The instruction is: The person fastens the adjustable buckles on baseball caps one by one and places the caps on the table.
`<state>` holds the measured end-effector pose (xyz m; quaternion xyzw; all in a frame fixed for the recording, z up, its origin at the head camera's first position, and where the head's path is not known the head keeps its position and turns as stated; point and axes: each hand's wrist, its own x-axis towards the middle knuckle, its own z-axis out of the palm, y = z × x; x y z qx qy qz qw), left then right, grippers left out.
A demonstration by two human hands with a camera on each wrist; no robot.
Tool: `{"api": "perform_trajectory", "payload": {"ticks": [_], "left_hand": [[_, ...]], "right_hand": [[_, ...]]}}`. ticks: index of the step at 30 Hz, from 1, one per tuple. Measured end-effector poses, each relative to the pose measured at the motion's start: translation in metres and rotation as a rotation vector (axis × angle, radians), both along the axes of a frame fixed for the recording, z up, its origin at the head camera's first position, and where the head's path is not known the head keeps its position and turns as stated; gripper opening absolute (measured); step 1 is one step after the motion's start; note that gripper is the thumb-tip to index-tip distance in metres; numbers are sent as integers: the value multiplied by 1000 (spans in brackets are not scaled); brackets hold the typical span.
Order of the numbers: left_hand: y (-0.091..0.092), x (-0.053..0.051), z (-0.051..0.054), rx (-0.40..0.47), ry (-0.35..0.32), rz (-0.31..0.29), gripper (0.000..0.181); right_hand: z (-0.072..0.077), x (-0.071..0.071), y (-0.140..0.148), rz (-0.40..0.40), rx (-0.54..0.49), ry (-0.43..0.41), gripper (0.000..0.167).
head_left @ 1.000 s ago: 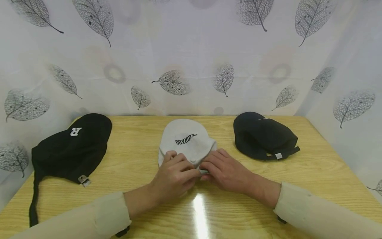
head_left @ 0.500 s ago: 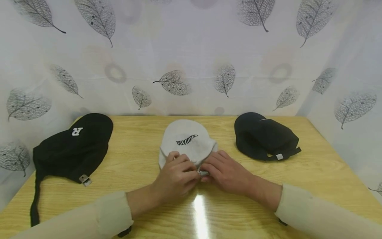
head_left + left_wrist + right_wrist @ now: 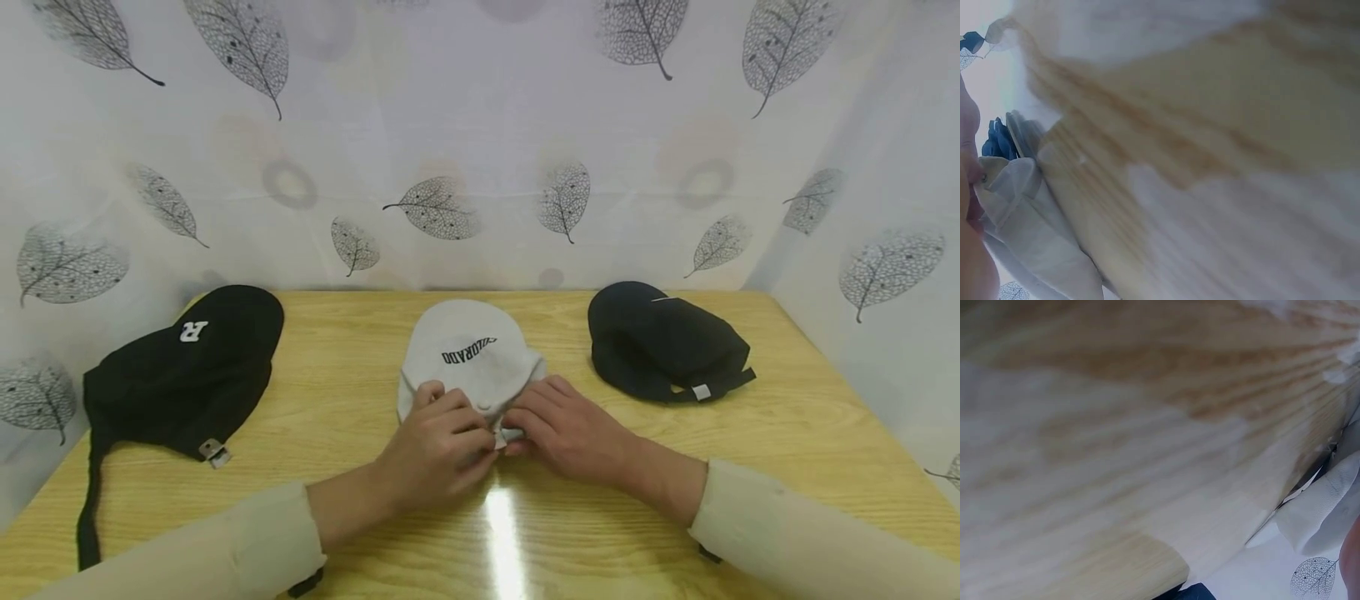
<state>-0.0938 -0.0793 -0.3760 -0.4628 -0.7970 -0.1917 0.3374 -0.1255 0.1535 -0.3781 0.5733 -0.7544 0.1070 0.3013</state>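
Got a wood-grain counter (image 3: 345,358) beneath left hand (image 3: 441,442) and right hand (image 3: 558,425). Seeing a black "R" cap (image 3: 198,375) well left of them, dark cap (image 3: 667,346) off right. Pinching an off-white COLORADO cap (image 3: 476,325) at its near edge, both close together. Now spotting a pale strap tip (image 3: 500,441) between them, hidden half a second ago; likely mid-fiddle.

The white cap (image 3: 468,375) lies in the middle of the desk (image 3: 341,358), between left and right – its rounded end at the far side. Black lettering (image 3: 468,351), "COLORADO", slants across the pale cloth. A small matching button (image 3: 483,407) sits toward the near edge, which is partly hidden; the side fabric shows soft creases – loose rather than taut.
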Motion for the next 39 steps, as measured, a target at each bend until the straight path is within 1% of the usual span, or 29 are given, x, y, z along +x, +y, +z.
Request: {"api": "perform_trajectory", "payload": {"ticks": [5, 10, 13, 19, 22, 26, 30, 37, 39], "left_hand": [[1, -1, 0, 12, 10, -32, 7], [3, -2, 1, 18, 33, -38, 6], [3, -2, 1, 17, 42, -23, 7], [2, -1, 1, 11, 41, 8, 9], [2, -1, 1, 5, 41, 21, 11], [1, -1, 0, -11, 40, 53, 11], [-1, -1, -1, -21, 17, 81, 12], [-2, 2, 1, -76, -71, 141, 25], [-1, 3, 1, -81, -74, 143, 26]], "right_hand": [[-1, 0, -1, 12, 7, -11, 32], [0, 0, 0, 4, 12, -39, 33], [0, 0, 0, 8, 20, -55, 32], [1, 1, 2, 11, 76, -95, 31], [2, 1, 4, -16, 75, -92, 37], [2, 0, 5, -61, 50, -66, 34], [1, -1, 5, -67, 49, -45, 30], [1, 1, 3, -39, 58, -80, 18], [1, 1, 2, -29, 64, -88, 16]]}}
